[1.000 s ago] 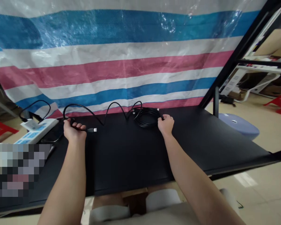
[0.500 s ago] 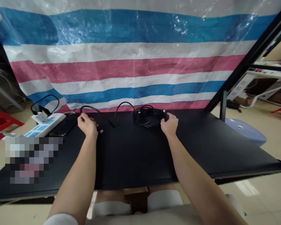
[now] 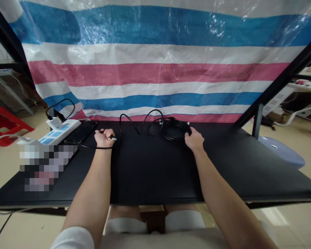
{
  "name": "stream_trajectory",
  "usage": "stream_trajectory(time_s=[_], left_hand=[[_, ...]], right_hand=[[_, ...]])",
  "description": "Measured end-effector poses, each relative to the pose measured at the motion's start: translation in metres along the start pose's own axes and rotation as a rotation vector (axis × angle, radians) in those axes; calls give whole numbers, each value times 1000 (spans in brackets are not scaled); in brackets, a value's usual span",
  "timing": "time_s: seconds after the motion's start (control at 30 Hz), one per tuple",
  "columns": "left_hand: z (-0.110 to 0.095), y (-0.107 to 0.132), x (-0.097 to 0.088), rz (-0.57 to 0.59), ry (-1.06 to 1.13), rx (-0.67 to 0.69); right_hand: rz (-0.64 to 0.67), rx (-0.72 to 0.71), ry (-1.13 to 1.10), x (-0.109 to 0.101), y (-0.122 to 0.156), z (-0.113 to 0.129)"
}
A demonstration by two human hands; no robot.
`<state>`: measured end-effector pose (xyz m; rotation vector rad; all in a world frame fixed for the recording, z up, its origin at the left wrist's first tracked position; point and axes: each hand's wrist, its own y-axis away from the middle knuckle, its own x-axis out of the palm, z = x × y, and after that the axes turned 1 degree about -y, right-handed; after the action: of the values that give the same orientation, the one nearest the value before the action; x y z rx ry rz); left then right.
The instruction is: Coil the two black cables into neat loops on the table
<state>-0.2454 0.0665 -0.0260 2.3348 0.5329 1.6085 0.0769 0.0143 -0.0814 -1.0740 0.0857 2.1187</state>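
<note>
A black cable lies in a round coil (image 3: 175,130) at the back middle of the black table (image 3: 155,173). My right hand (image 3: 195,140) rests on the coil's right edge, fingers curled over the strands. A loose length of the same cable (image 3: 134,121) arches leftward to my left hand (image 3: 104,137), which is closed around it near its metal plug end (image 3: 114,139). A thin black loop of cable runs under my left wrist.
A white power strip (image 3: 59,131) with a plugged-in black lead and a dark phone (image 3: 81,132) lie at the table's left back corner. A striped blue, white and pink tarp (image 3: 155,69) hangs behind. A pale blue stool (image 3: 281,152) stands on the right.
My left hand has moved right with the cable's plug end, toward the coil. My right hand stays on the coil. The camera has swung slightly left.
</note>
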Motion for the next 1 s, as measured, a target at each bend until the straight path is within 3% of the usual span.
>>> stream_trajectory(time_s=[0.17, 0.33, 0.57, 0.77, 0.9, 1.0], left_hand=[[6, 8, 5, -30, -83, -53], [10, 1, 3, -13, -211, -55], [11, -9, -3, 12, -288, -40], [15, -5, 0, -27, -331, -1], [16, -9, -2, 15, -393, 26], [17, -11, -2, 26, -428, 37]], right_hand=[[-43, 60, -34, -10, -1, -4], [-147, -146, 3, -9, -1, 14], [183, -500, 143, 26, -30, 62], [313, -561, 235, 47, -44, 79], [279, -600, 297, 45, -40, 80], [125, -498, 176, 39, -32, 76]])
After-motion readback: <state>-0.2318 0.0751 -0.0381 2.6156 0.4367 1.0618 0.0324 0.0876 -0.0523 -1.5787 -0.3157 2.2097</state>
